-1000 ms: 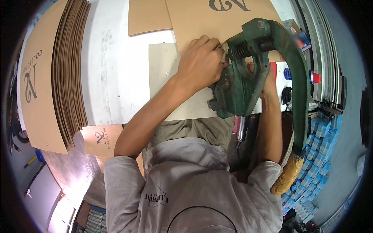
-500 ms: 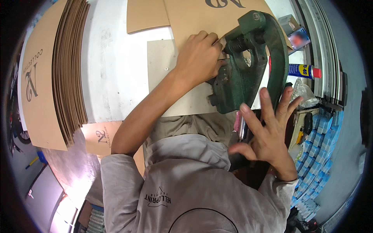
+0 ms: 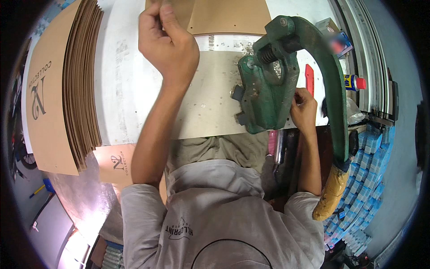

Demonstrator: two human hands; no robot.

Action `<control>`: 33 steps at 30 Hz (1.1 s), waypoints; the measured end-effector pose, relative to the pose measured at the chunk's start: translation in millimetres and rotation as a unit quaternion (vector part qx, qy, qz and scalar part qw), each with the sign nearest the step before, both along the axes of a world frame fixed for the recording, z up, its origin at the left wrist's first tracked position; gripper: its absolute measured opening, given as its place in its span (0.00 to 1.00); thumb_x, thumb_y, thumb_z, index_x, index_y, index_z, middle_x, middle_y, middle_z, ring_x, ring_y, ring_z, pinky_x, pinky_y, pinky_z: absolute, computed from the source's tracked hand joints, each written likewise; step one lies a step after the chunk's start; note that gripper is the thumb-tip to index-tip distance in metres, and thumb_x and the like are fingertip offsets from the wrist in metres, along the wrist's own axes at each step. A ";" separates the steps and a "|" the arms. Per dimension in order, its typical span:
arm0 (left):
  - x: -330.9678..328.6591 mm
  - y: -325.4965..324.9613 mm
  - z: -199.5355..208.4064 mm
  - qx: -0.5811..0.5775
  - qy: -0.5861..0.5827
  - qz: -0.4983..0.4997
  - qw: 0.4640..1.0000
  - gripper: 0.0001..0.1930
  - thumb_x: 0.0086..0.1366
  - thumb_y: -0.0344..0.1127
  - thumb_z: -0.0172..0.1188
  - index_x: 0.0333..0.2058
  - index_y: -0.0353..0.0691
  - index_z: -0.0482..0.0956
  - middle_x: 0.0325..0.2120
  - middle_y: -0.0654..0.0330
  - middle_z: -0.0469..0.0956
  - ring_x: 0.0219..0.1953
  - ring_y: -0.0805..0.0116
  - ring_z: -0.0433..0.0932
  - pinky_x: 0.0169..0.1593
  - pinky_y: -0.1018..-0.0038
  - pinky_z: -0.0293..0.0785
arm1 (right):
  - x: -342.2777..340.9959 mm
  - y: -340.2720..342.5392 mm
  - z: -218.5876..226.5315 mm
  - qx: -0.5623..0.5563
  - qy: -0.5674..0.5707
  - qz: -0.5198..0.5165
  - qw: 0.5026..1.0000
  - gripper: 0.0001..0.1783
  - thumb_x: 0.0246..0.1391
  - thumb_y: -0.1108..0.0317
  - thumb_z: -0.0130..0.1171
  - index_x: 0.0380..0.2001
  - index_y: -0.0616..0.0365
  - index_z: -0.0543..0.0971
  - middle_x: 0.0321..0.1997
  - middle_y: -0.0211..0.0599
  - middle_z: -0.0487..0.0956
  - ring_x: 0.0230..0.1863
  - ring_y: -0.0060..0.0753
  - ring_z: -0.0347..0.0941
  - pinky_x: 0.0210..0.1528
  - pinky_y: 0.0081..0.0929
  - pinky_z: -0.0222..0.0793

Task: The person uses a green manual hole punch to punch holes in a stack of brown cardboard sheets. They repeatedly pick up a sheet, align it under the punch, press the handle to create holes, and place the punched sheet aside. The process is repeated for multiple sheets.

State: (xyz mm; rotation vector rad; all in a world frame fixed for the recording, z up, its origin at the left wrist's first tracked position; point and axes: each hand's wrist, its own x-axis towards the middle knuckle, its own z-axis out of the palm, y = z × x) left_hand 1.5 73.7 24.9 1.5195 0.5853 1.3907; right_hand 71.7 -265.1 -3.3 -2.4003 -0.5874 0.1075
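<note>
A green hand press (image 3: pixel 268 101) with a long curved lever stands on the white table, its yellow-wrapped handle (image 3: pixel 331 193) low at the right. At the far left of the press, my left hand (image 3: pixel 172 49) is raised, thumb and fingers pinched at a brown cardboard sheet (image 3: pixel 179 15), blurred and cut by the upper edge. More brown cardboard (image 3: pixel 228 20) lies flat beside it, with small holes along its near edge. My right hand (image 3: pixel 305 110) is just right of the press body, fingers curled; what they hold, if anything, is hidden. Small metal rings (image 3: pixel 246 49) lie scattered behind the press.
A tall stack of printed brown cardboard (image 3: pixel 80 89) stands at the left. A beige board (image 3: pixel 201 114) lies under the press. To the right are a red tool (image 3: pixel 309 78), a blue spray can with a red cap (image 3: pixel 356 82) and several blue packets (image 3: pixel 363 179).
My left hand has drawn away from the press, left and far, and the large cardboard sheet is out of it. My right hand has gone from spread to curled; the lever handle now shows.
</note>
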 end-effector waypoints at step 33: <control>9.6 11.3 -37.8 0.449 0.305 -0.259 0.799 0.16 0.57 0.26 0.60 0.45 0.38 0.83 0.43 0.56 0.81 0.49 0.56 0.79 0.52 0.62 0.79 | 40.8 86.5 21.1 0.261 0.333 0.026 0.906 0.14 0.61 0.71 0.62 0.46 0.68 0.82 0.40 0.39 0.85 0.37 0.27 0.81 0.43 0.29 0.80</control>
